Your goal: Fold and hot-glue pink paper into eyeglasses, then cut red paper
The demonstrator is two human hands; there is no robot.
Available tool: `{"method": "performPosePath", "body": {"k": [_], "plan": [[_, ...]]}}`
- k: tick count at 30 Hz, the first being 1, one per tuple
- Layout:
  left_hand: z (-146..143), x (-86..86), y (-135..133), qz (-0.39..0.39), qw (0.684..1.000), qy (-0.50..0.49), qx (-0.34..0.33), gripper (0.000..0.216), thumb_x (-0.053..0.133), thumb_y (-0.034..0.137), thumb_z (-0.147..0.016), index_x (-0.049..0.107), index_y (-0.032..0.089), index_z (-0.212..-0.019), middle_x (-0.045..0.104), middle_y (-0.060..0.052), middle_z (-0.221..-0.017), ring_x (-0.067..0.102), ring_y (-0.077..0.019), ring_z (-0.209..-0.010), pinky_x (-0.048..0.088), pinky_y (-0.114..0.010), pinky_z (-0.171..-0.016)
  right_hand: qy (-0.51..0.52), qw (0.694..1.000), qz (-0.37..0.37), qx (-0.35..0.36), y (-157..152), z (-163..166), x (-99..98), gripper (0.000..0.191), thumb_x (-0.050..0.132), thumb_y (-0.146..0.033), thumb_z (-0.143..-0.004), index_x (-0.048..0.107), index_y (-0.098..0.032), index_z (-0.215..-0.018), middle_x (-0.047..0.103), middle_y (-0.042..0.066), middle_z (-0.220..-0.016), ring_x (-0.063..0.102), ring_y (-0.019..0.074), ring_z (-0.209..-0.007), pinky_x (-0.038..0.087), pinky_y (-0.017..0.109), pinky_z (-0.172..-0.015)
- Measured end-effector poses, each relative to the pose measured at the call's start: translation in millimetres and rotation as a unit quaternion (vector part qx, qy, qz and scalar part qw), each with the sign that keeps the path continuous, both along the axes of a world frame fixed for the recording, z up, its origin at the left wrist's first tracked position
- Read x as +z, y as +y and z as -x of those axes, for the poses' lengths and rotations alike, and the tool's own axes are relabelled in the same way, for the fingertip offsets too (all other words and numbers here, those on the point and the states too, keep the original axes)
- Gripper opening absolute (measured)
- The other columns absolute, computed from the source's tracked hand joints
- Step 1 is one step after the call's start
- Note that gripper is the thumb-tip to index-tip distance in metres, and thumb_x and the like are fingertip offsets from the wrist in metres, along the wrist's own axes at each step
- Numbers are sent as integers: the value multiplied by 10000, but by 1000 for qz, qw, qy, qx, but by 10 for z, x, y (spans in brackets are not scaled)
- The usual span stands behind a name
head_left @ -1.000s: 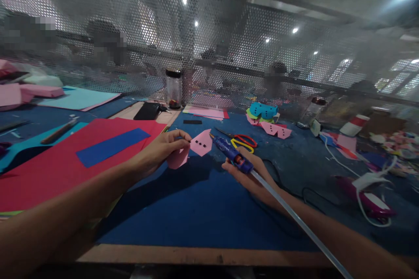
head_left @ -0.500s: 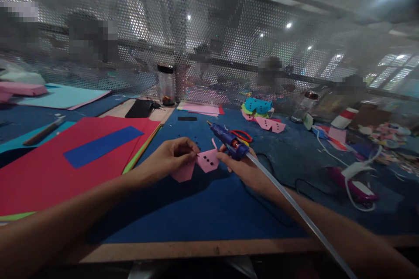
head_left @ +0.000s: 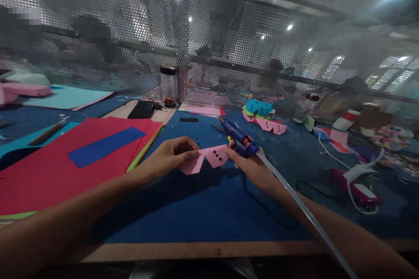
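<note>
Between my hands, above the blue table, hangs a pink glasses-shaped piece (head_left: 216, 158) with small black squares on its right lobe. My left hand (head_left: 175, 154) pinches its left end between thumb and fingers, covering part of that lobe. At the right end, my right hand (head_left: 250, 165) grips the piece with its fingertips. That same hand also holds a blue hot glue gun (head_left: 236, 133), nozzle pointing away to the upper left. A long clear glue stick (head_left: 304, 207) sticks out of the gun's back over my right forearm.
Red sheets (head_left: 36, 174) with a blue strip (head_left: 106, 146) lie left. Behind are a black phone (head_left: 141, 109), a jar (head_left: 168, 87) and a black strip (head_left: 189, 120). Finished-looking glasses shapes (head_left: 258, 107) sit back right. A purple glue gun (head_left: 356, 189) with white cord lies right.
My right hand has moved slightly right and pulled the pink piece flatter; its curled right end is now straightened out. The glue gun moved with it, covering the red-handled scissors.
</note>
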State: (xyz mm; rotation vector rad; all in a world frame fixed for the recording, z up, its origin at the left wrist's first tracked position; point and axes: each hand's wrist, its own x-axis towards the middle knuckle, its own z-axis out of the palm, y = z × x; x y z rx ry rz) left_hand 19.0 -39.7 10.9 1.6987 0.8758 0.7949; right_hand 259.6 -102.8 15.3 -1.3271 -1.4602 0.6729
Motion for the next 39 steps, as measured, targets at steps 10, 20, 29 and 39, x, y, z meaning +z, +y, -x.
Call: {"method": "performPosePath", "body": {"k": [10,20,29,39], "plan": [[81,-55,131,-9,1000,-23,18,216,743,398,-826,719,184,-844,700,-25,-829,622,-167,-776,462,-285,-761,-30,997,-62,-29,66,-132,-48,304,695,-484,-864,642,-201,-961,677,27,-810,587,138,-606,527,278,-558],[103,-34,154,32,999,-4,-11,165,761,358,-816,718,199,-801,733,-33,-806,666,-187,-836,482,-314,-856,-35,997,-56,-50,34,-123,-1,292,709,-476,-860,649,-199,-934,648,2,-736,588,136,-587,518,272,-568],[113,-69,178,60,998,-18,-22,216,796,382,-796,728,182,-840,710,-20,-778,606,-140,-719,448,-243,-676,-37,997,-54,-51,47,-143,-22,316,715,-491,-854,664,-191,-940,645,9,-715,593,140,-585,513,266,-560],[120,-99,219,67,996,-62,-2,195,795,341,-780,715,168,-821,702,-30,-779,596,-143,-724,460,-273,-710,-19,997,-50,-58,-4,-120,26,323,733,-486,-852,657,-189,-954,638,-6,-727,566,120,-560,481,249,-544]]}}
